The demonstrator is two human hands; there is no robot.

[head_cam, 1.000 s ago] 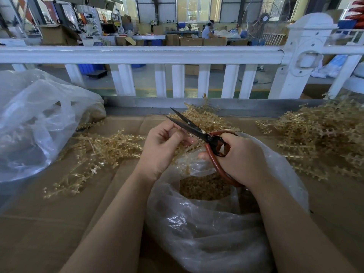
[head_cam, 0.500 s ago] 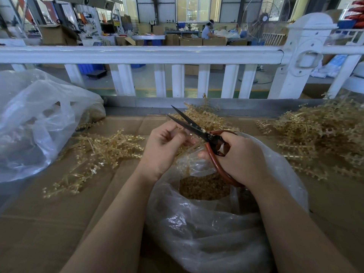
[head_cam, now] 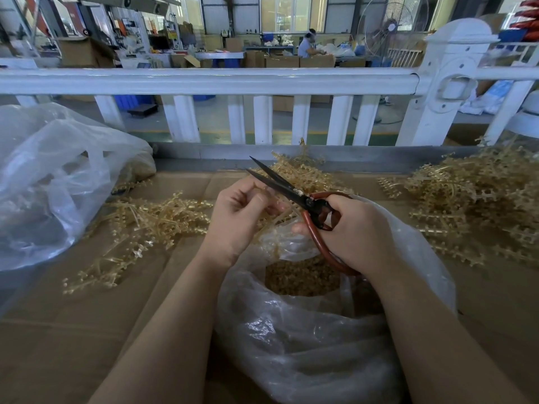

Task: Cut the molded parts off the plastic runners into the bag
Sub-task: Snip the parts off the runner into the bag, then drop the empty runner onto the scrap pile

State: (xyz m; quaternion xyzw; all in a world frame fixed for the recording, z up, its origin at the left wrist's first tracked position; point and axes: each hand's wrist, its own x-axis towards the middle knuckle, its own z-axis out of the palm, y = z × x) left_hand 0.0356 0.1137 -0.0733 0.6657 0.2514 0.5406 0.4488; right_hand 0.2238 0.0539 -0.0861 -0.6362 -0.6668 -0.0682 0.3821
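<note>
My right hand (head_cam: 354,231) grips the red handles of a pair of scissors (head_cam: 280,185), whose dark blades are slightly parted and point up and left. My left hand (head_cam: 242,214) pinches a thin amber plastic runner (head_cam: 274,221) right at the blades, above the mouth of a clear plastic bag (head_cam: 291,345). Inside the bag lies a heap of small amber cut parts (head_cam: 300,277). Most of the held runner is hidden behind my fingers.
Amber runners lie in piles on the cardboard-covered table: left (head_cam: 145,223), behind the hands (head_cam: 297,173), and a big heap at right (head_cam: 478,205). A second clear bag (head_cam: 49,182) sits at the left. A white fence (head_cam: 233,83) borders the far edge.
The scissor blades have closed a little on the runner. Both hands stay in nearly the same place above the bag.
</note>
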